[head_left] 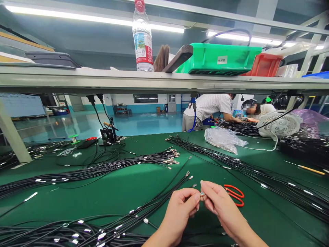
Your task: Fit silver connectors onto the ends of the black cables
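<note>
Seen from the head camera, a worker's left hand (180,213) and right hand (222,209) are angling in from the bottom edge of the frame, wrists turned inward, with the fingertips meeting at centre above a green-topped table (138,195). The right hand's fingers (209,192) are pinching together on a small metal terminal (202,193), while the left hand's fingers (195,199) are curling just beside it, though it is impossible to tell whether they are touching it. Red-handled scissors (238,196) are lying at the hands' 2 o'clock, just beside the right hand. Bundles of black cables (87,171) with metal-tipped ends are sprawling across the table from 9 to 3 o'clock. A clear plastic bag (222,139) is lying at 12 o'clock, and a white desk fan (279,125) is standing at 1 o'clock. Farther off at 12 o'clock, a person in a striped shirt (208,109) is leaning over a table. Overhead, a shelf (77,77) is carrying a green plastic bin (218,58) and a water bottle (142,41).
</note>
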`<state>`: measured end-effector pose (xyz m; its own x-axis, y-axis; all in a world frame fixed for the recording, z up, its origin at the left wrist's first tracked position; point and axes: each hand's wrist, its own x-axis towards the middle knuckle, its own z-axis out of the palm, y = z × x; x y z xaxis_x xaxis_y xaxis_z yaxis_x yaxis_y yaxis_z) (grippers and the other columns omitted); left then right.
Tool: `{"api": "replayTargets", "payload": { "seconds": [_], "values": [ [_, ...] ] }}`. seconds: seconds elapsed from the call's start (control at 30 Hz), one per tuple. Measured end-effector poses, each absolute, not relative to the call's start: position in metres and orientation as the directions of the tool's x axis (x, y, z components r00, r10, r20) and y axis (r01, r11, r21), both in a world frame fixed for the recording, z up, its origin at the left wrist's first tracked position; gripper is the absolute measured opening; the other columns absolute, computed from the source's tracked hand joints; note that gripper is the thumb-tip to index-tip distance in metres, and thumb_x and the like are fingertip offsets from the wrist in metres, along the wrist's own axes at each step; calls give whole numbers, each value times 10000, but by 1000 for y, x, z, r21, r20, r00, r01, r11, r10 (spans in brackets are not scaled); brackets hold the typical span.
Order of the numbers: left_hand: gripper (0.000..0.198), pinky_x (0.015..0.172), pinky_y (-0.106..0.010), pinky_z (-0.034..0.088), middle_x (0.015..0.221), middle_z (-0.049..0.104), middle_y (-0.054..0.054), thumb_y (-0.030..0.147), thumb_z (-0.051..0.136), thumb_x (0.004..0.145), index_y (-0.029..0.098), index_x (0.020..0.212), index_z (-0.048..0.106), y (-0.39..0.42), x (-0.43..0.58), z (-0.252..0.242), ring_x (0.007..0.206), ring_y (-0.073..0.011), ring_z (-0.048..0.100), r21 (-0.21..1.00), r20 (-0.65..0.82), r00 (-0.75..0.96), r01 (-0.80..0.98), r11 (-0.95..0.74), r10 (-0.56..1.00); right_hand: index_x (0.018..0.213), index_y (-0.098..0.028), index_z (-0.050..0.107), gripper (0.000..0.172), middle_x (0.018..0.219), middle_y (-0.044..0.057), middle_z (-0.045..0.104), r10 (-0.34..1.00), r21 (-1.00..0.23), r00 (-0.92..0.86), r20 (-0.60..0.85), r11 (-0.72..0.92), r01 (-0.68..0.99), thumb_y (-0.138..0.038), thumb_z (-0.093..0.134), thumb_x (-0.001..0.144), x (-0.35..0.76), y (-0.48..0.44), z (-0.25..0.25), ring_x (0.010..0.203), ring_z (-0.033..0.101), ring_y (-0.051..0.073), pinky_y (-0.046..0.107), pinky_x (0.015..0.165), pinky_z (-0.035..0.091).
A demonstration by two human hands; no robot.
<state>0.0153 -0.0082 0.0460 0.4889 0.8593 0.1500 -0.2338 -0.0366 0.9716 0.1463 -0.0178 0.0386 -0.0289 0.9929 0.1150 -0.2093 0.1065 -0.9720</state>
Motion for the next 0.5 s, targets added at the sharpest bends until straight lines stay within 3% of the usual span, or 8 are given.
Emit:
{"api": "replayTargets", "payload": {
  "seconds": [0.33,0.5],
  "values": [
    [273,438,-214,116,496,362,50,337,616,749,103,626,549,-7,11,48,423,-38,204,901,77,653,-370,228,754,567,-188,375,446,521,-60,299,944,-944,42,327,325,52,-544,466,820,145,-21,38,494,263,98,223,441,213],
    [259,431,-212,91,498,352,54,325,613,757,94,651,562,-5,11,47,415,-32,190,884,63,661,-385,265,748,602,-181,425,424,523,-53,337,944,-945,41,328,328,8,-528,432,846,147,-20,34,486,293,100,219,441,233]
  ]
}}
